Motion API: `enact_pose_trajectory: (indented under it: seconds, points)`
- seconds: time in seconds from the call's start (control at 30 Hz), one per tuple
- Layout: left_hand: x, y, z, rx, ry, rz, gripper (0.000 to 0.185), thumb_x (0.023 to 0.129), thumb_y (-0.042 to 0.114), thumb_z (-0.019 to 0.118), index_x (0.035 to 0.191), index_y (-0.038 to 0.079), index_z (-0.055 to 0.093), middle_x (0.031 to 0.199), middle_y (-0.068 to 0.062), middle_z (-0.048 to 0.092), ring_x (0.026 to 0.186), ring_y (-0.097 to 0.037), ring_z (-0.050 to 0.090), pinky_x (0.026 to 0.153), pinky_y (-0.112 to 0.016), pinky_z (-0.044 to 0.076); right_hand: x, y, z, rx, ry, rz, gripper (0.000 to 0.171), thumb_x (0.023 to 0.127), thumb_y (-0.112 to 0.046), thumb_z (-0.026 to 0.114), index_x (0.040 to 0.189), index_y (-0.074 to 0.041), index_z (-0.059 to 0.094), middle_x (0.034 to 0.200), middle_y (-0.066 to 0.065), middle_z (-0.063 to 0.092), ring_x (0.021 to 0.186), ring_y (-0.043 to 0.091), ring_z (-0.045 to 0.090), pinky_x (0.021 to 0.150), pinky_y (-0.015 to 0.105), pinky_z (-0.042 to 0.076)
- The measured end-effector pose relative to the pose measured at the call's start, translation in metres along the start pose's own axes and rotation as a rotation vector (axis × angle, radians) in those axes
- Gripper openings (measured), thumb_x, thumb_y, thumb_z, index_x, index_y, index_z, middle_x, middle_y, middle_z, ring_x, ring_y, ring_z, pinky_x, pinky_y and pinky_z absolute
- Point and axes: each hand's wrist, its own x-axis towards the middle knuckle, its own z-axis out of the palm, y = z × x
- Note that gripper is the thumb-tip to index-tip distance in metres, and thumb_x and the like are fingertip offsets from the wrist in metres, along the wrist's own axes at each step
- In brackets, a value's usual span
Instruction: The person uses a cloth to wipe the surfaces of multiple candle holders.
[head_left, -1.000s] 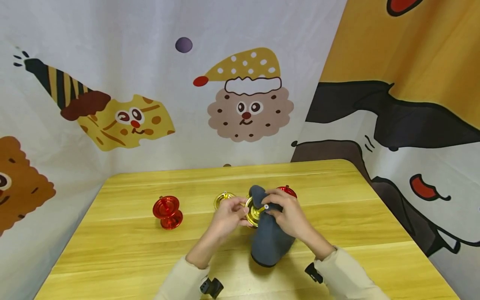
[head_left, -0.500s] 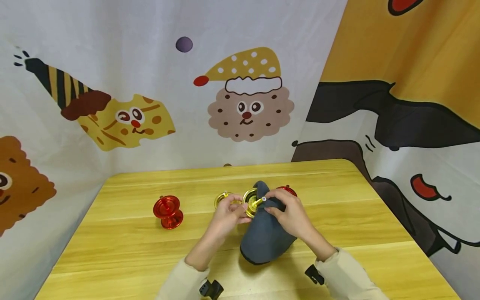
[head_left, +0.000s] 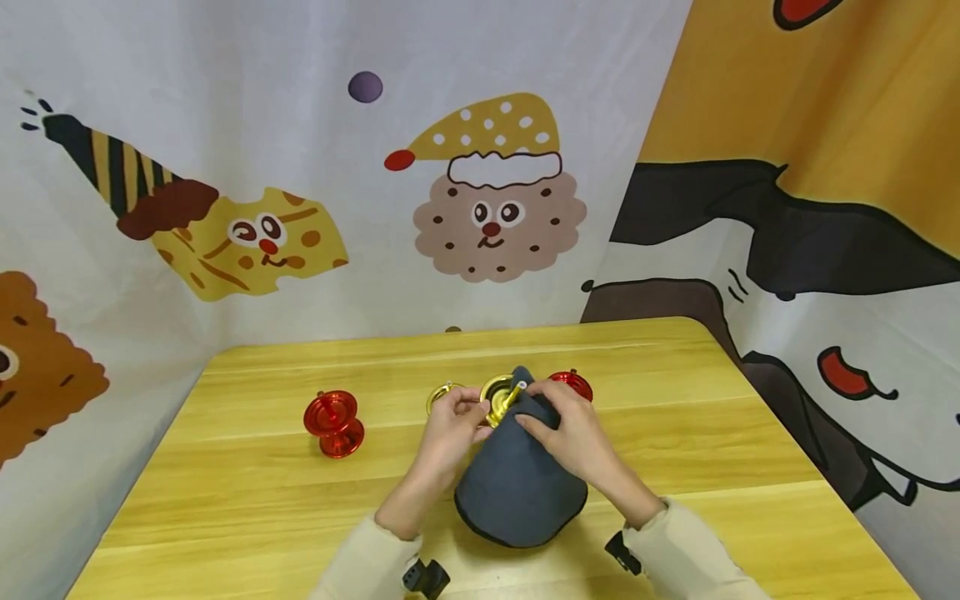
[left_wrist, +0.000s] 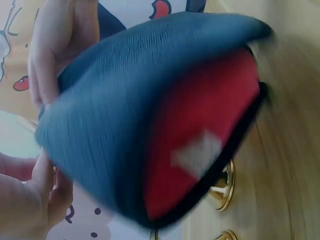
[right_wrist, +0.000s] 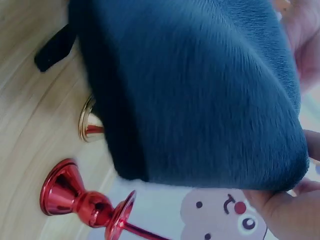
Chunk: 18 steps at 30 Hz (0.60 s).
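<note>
A pale printed backdrop closes in the desk: a brown biscuit cut off at the left edge, a cheese figure in a striped hat, a pink biscuit in a spotted cap, then orange and dark shapes running out of view. The desk has yellow wood grain and rounded far corners; its near edge is cut off. At left the first red stand is upright, well apart from the others. Next, the rear gold stand is mostly hidden behind the left hand, whose thumb and fingertips close on the rim of the tilted gold stand; the part below its dish is hidden. Its spike overlaps the grey fabric pouch, which hangs over the desk, wide mouth downward. The right hand pinches the pouch near its tip, partly covering the second red stand. In the left wrist view the pouch is blurred, with a red lining and an unreadable pale patch; in the right, a gold base is half covered, and I cannot tell whose
</note>
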Motion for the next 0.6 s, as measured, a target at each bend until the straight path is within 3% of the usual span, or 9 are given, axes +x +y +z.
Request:
enact_pose_trajectory:
  seconds: [0.13,0.4,0.6]
  points:
    - [0.0,0.0,-0.001,0.024,0.008,0.022,0.023,0.09,0.001,0.053,0.109,-0.012,0.052,0.087,-0.015,0.054,0.073,-0.016,0.058,0.063,-0.023,0.055,-0.001,0.0,0.003,-0.011,0.011,-0.033,0.029,0.073,-0.003,0.076,0.099,-0.003,0.063,0.098,0.01,0.06,0.093,0.026,0.058,0.078,0.042,0.051]
    - [0.0,0.005,-0.008,-0.03,-0.11,0.018,0.021,0.088,-0.006,0.053,0.106,-0.017,0.052,0.083,-0.012,0.054,0.068,-0.014,0.058,0.063,-0.025,0.056,0.006,0.007,-0.009,0.079,0.008,-0.11,0.029,0.07,0.011,0.071,0.093,-0.005,0.066,0.095,0.006,0.064,0.089,0.023,0.061,0.075,0.038,0.053]
    - [0.002,0.018,-0.02,-0.052,-0.065,-0.001,0.025,0.092,-0.001,0.048,0.112,-0.017,0.05,0.095,-0.02,0.056,0.071,-0.016,0.059,0.07,-0.027,0.055,0.007,0.011,-0.029,0.219,0.06,-0.082,0.03,0.076,0.017,0.061,0.096,-0.005,0.063,0.101,0.011,0.063,0.089,0.023,0.062,0.07,0.025,0.054]
